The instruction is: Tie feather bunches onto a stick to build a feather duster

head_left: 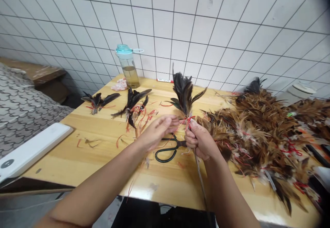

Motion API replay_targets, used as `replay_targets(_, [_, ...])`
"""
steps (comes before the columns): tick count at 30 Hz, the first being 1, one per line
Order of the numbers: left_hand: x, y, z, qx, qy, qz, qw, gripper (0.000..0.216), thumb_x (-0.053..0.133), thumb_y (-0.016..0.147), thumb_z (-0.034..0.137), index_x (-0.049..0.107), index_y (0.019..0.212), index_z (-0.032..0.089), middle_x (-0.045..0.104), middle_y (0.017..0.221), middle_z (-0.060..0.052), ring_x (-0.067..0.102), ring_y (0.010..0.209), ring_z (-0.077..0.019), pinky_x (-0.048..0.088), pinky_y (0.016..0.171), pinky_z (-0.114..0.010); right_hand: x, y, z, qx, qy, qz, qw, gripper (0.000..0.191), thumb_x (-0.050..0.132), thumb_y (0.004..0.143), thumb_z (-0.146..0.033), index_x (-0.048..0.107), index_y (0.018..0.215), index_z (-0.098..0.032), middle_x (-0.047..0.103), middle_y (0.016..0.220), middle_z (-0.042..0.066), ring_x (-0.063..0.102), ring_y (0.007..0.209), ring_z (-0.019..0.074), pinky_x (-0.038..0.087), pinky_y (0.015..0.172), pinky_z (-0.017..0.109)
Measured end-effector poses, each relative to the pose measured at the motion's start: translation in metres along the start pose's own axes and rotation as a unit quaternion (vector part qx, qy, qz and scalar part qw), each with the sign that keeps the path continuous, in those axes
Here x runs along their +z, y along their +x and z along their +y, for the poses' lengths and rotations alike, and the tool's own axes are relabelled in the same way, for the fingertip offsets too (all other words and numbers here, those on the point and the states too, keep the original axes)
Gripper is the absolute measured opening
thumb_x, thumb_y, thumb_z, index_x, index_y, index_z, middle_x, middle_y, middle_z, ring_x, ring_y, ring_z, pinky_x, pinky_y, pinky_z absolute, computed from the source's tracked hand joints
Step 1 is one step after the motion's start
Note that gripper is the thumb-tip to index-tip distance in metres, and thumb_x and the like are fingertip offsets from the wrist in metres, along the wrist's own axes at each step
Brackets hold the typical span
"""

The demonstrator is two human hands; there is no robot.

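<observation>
My right hand [202,139] is closed round a thin stick [200,178], just below a bunch of dark feathers [182,92] that stands upright at its top. Red string [190,120] wraps the base of the feathers. Close by on the left, my left hand [160,128] has its fingers drawn together at a loose strand of this string; the fingertips are slightly blurred. Under the hands lie black-handled scissors [181,143], their blades partly hidden by my right hand. Two small dark feather bunches, one nearer [130,106] and one farther left [96,102], rest on the table.
A large heap of brown feather bunches [260,128] covers the table's right side. A bottle [131,73] with a turquoise lid stands near the tiled wall, beside a crumpled tissue [119,84]. A red-and-white pen [165,80] lies by the wall. A long white device [38,149] occupies the left edge.
</observation>
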State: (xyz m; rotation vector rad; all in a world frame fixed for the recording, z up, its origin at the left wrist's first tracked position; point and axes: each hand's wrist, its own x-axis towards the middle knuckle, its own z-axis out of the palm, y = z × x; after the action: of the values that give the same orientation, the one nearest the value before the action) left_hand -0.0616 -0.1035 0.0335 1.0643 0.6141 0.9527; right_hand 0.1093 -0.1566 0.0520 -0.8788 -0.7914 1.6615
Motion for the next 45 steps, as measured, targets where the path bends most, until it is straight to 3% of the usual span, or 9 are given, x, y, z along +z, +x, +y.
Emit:
replay_targets(3, [0.01,-0.003,-0.008,-0.078,-0.033,-0.047,0.995,0.043,0.074,0.071,0.051,0.066,0.089,0.013,0.063,0.081,-0.006,0.058,0.073,-0.0124,0.047,0.062,-0.021,0.012,0.003,0.014,0.021,-0.035,0.002,0.999,0.046,0.072,0.071,-0.056,0.048,0.081,-0.019,0.033,0.054,-0.011,0.015,0.04,0.0012,0.008,0.039,0.017])
replay_targets(9, [0.003,0.0,-0.007,-0.08,-0.027,0.025,0.996,0.039,0.083,0.063,0.043,0.064,0.073,0.01,0.048,0.055,0.004,0.034,0.046,-0.0021,0.022,0.042,-0.015,0.021,0.006,0.027,0.042,-0.077,-0.007,0.996,0.047,0.068,0.074,-0.057,0.043,0.068,-0.019,0.033,0.053,-0.009,0.019,0.04,0.0017,0.01,0.039,0.019])
replay_targets(19, [0.0,0.0,-0.01,-0.052,0.012,0.014,0.998,0.038,0.079,0.066,0.045,0.066,0.071,0.01,0.064,0.064,-0.004,0.057,0.058,-0.0119,0.043,0.055,-0.022,0.013,0.002,0.023,0.011,-0.194,-0.027,0.981,0.044,0.068,0.074,-0.058,0.051,0.072,-0.017,0.044,0.048,-0.006,0.032,0.042,0.005,0.019,0.041,0.021])
replay_targets(26, [0.0,-0.001,-0.004,-0.029,0.091,-0.022,0.995,0.036,0.072,0.074,0.046,0.068,0.073,0.011,0.062,0.059,-0.003,0.055,0.054,-0.0115,0.044,0.057,-0.024,0.014,0.001,0.022,0.036,-0.224,-0.007,0.974,0.051,0.054,0.08,-0.066,0.057,0.071,-0.016,0.047,0.047,-0.003,0.036,0.04,0.0064,0.02,0.042,0.022])
replay_targets(32, [0.0,0.0,-0.007,-0.027,0.118,-0.011,0.993,0.037,0.073,0.073,0.047,0.067,0.069,0.011,0.062,0.06,-0.002,0.052,0.053,-0.0097,0.04,0.054,-0.022,0.017,0.005,0.035,0.0,-0.302,0.052,0.952,0.04,0.051,0.086,-0.052,0.052,0.064,-0.019,0.045,0.045,-0.005,0.038,0.038,0.0067,0.025,0.042,0.021])
replay_targets(37, [0.004,-0.002,-0.006,-0.047,0.092,0.002,0.995,0.042,0.074,0.07,0.052,0.06,0.066,0.012,0.049,0.054,0.003,0.035,0.045,-0.0041,0.026,0.044,-0.019,0.02,0.004,0.031,-0.006,-0.159,0.04,0.986,0.037,0.057,0.082,-0.049,0.046,0.065,-0.018,0.04,0.05,-0.007,0.032,0.039,0.0042,0.019,0.04,0.02])
replay_targets(40, [-0.005,0.002,-0.004,-0.037,0.082,0.003,0.996,0.042,0.067,0.076,0.054,0.063,0.081,0.013,0.055,0.066,0.001,0.033,0.046,-0.0035,0.025,0.044,-0.019,0.012,-0.001,0.013,0.005,-0.029,-0.006,1.0,0.033,0.066,0.078,-0.048,0.053,0.08,-0.017,0.038,0.055,-0.008,0.024,0.04,0.0028,0.013,0.039,0.019])
replay_targets(43, [-0.022,0.014,-0.006,0.04,0.222,0.059,0.972,0.035,0.059,0.084,0.047,0.066,0.096,0.015,0.063,0.086,-0.005,0.049,0.06,-0.0088,0.039,0.055,-0.022,-0.004,-0.005,-0.008,0.004,0.047,-0.025,0.999,0.028,0.069,0.079,-0.04,0.056,0.089,-0.017,0.033,0.056,-0.01,0.015,0.04,0.0016,0.01,0.039,0.017])
replay_targets(45, [-0.032,0.023,-0.008,0.103,0.378,0.087,0.916,0.024,0.057,0.086,0.035,0.067,0.095,0.015,0.065,0.091,-0.007,0.056,0.077,-0.0137,0.045,0.07,-0.026,-0.015,-0.006,-0.018,0.003,0.073,-0.023,0.997,0.021,0.067,0.082,-0.034,0.058,0.09,-0.017,0.031,0.057,-0.01,0.011,0.041,0.0017,0.01,0.038,0.016])
